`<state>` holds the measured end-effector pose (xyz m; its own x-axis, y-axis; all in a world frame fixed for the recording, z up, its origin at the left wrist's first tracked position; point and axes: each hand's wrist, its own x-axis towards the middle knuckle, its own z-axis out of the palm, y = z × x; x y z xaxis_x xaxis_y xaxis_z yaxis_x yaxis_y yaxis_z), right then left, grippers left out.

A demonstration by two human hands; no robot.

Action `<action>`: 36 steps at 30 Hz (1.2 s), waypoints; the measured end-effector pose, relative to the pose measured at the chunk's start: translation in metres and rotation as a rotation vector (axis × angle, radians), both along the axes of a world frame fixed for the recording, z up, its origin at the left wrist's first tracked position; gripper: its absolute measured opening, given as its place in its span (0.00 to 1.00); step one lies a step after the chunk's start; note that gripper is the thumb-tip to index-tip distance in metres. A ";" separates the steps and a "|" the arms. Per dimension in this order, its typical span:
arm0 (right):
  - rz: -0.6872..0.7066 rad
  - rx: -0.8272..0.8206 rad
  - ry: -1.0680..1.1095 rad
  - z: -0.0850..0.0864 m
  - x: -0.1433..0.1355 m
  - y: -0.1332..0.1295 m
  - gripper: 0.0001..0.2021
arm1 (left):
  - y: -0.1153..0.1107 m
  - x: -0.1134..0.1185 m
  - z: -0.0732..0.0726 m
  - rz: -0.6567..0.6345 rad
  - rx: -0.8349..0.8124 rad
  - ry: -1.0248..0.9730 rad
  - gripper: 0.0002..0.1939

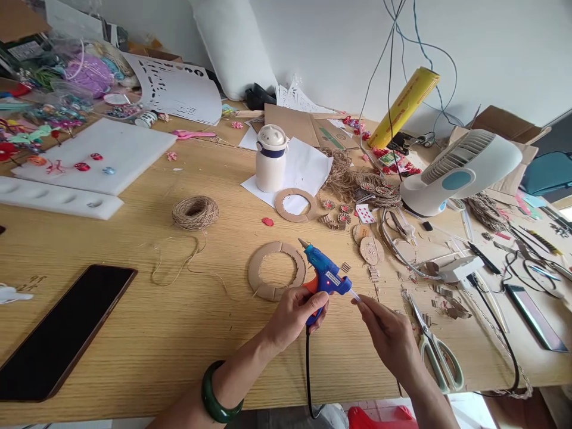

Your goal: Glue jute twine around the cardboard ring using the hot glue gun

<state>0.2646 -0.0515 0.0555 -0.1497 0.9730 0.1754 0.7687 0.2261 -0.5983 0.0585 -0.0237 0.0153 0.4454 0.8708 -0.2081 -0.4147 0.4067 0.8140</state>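
Observation:
My left hand (297, 317) is wrapped round the handle of a blue glue gun (322, 266) with an orange trigger, its nozzle pointing up and to the left. A small red light glows on its side. My right hand (388, 331) pinches a translucent glue stick (354, 295) at the gun's back end; how far in the stick sits I cannot tell. Just behind the gun lies a cardboard ring (259, 269), flat on the table. A twine strand runs to it from a ball of jute twine (195, 213) farther left.
A black phone (62, 333) lies at the left. Scissors (435, 351) rest right of my right hand. Behind stand a white bottle (271, 164), a second cardboard ring (286, 196) and a white fan (460, 170). A black cord (308, 369) hangs from the gun over the table edge.

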 end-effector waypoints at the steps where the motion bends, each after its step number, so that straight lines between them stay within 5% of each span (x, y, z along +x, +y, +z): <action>1: 0.001 -0.003 0.000 0.000 0.000 0.000 0.14 | 0.000 0.000 0.000 0.001 0.001 -0.001 0.25; 14: 0.052 0.042 -0.088 -0.001 0.004 0.001 0.11 | -0.002 0.003 -0.005 -0.001 0.024 0.001 0.25; 18: -0.037 0.348 -0.269 0.008 -0.001 -0.007 0.09 | -0.002 0.008 -0.004 0.060 0.030 0.013 0.26; 21: -0.007 0.532 -0.149 0.014 -0.013 -0.017 0.11 | -0.003 0.010 0.001 0.117 0.025 0.035 0.25; 25: -0.027 0.015 0.357 0.005 -0.034 -0.010 0.04 | -0.004 0.010 0.010 0.111 0.074 0.030 0.20; 28: -0.140 -0.369 0.918 -0.007 -0.048 0.005 0.15 | -0.003 0.013 0.013 0.116 0.197 0.033 0.17; 33: -0.167 -0.597 1.176 -0.015 -0.061 0.021 0.16 | 0.004 0.015 0.013 0.220 0.451 0.264 0.14; 36: -0.183 -0.482 1.165 -0.016 -0.059 0.029 0.14 | 0.005 -0.001 0.013 0.128 0.487 0.329 0.19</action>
<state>0.2058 -0.0227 0.0397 -0.0033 0.9647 -0.2634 -0.2675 -0.2546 -0.9293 0.0576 -0.0189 0.0278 0.3103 0.9431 0.1194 -0.1309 -0.0821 0.9880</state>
